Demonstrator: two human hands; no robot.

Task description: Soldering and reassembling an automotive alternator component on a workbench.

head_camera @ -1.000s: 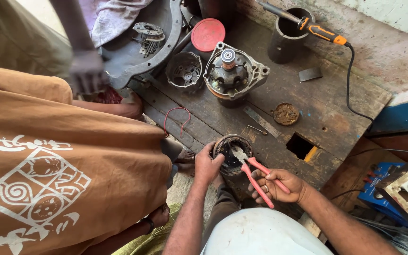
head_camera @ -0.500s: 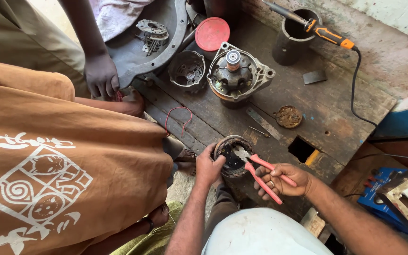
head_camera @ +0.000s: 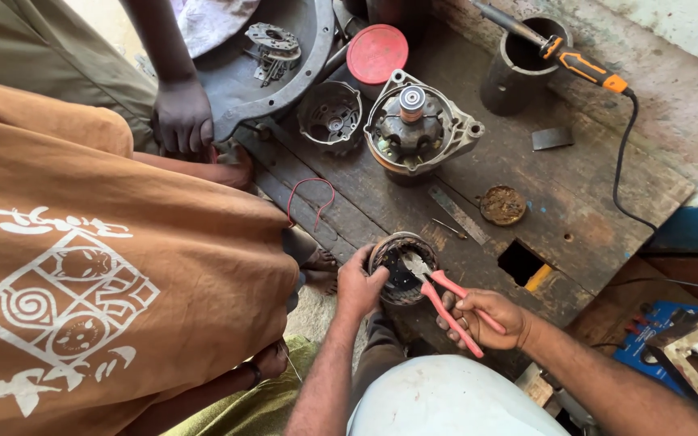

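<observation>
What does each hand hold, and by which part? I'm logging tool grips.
The right hand holds pliers by their pink handles. The left hand grips the rim of a round metal motor part.

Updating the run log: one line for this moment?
left hand: steadies round motor part | right hand: holds red pliers, tips in part | bench: wooden

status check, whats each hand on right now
Left hand grips rim of round stator ring. Right hand holds red-handled pliers, nose inside ring. Another person's hand rests at bench edge, apart.
</observation>
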